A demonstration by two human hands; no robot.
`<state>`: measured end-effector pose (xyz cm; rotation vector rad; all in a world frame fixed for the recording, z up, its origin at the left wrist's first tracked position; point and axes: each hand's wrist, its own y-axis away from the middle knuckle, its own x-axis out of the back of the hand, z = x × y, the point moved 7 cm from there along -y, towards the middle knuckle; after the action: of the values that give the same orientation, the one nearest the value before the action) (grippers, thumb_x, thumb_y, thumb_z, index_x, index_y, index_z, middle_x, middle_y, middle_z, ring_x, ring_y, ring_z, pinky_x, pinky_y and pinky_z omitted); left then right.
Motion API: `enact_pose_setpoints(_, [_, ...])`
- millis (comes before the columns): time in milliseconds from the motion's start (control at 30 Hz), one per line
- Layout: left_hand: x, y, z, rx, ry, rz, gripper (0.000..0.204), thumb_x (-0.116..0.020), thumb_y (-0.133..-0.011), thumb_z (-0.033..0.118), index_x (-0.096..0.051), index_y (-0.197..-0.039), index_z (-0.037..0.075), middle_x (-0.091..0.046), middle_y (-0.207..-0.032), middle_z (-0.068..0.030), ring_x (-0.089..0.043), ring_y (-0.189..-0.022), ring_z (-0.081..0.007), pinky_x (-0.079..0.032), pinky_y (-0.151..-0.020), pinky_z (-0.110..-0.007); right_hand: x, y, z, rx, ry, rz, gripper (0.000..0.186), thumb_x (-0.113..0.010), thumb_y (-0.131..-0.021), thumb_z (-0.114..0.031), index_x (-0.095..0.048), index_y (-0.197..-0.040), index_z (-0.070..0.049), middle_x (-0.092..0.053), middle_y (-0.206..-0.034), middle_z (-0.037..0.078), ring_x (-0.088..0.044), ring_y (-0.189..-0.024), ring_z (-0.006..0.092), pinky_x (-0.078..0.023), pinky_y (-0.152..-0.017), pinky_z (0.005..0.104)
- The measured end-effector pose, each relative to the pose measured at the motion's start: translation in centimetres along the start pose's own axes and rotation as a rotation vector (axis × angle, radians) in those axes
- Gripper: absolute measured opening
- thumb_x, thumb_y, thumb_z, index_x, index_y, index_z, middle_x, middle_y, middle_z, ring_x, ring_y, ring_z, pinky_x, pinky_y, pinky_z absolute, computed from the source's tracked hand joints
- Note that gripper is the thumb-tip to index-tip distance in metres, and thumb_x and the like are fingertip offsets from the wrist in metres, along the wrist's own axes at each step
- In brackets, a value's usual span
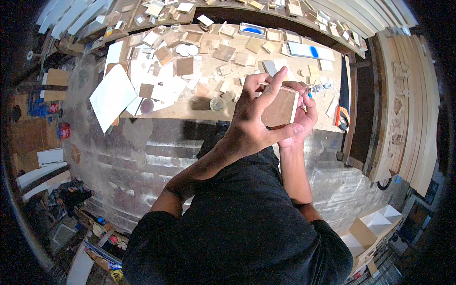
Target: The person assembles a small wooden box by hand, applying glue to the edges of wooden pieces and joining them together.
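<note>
My left hand (256, 109) grips a small square wooden piece (278, 108) with a pale rim, its fingers bent around the top and side and the thumb along the lower part. My right hand (301, 116) is behind the piece's right side, its fingers curled against it. A crumpled silvery tube-like object with blue (321, 88) is beside the right fingertips; I cannot tell whether it is held. A small clear cup (217, 103) stands on the worktable (161, 115) left of my hands.
The worktable carries several wooden blocks, white sheets (111, 95), white discs (187, 50) and an orange-handled saw (342, 118) at right. A shelf with small boxes (294, 9) runs behind. Stacked boards (408, 114) are at right; a wooden compartment box (370, 228) is at lower right.
</note>
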<state>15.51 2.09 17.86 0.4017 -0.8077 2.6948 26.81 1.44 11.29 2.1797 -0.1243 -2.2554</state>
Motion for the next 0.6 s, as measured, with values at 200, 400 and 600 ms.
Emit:
enact_pose_setpoints(200, [1.2,1.1,-2.8,0.102,0.065,0.172,0.105,-0.086,-0.070,0.019,-0.025,-0.154,0.000,-0.057,-0.117,-0.0161,-0.058,-0.103,-0.0239,-0.049,-0.090,-0.036,0.2,0.0,1.3,-0.015,0.089,0.035,0.011,-0.053,-0.092,-0.004,-0.054,-0.103,-0.004,-0.051,-0.093,0.002,-0.054,-0.082,0.0135,-0.050,-0.082,0.0251])
enact_pose_setpoints(400, [4.3,7.6,-10.7,0.695,0.597,0.331,0.112,-0.086,-0.073,0.016,-0.014,-0.157,0.006,-0.062,-0.110,-0.0059,-0.061,-0.095,-0.0159,-0.052,-0.084,-0.029,7.9,-1.3,-0.5,0.081,1.114,0.218,0.014,-0.059,-0.092,-0.002,-0.064,-0.104,0.002,-0.066,-0.086,0.009,-0.063,-0.075,0.0145,-0.055,-0.069,0.0296])
enact_pose_setpoints(600, [13.5,16.8,-16.2,0.891,0.562,0.627,0.093,-0.070,-0.087,0.002,-0.011,-0.159,0.009,-0.048,-0.140,-0.0098,-0.051,-0.120,-0.0180,-0.044,-0.100,-0.030,17.2,-3.5,2.7,-0.024,2.048,0.013,0.017,-0.062,-0.088,-0.009,-0.073,-0.091,0.003,-0.070,-0.071,0.017,-0.068,-0.060,0.0226,-0.054,-0.062,0.0346])
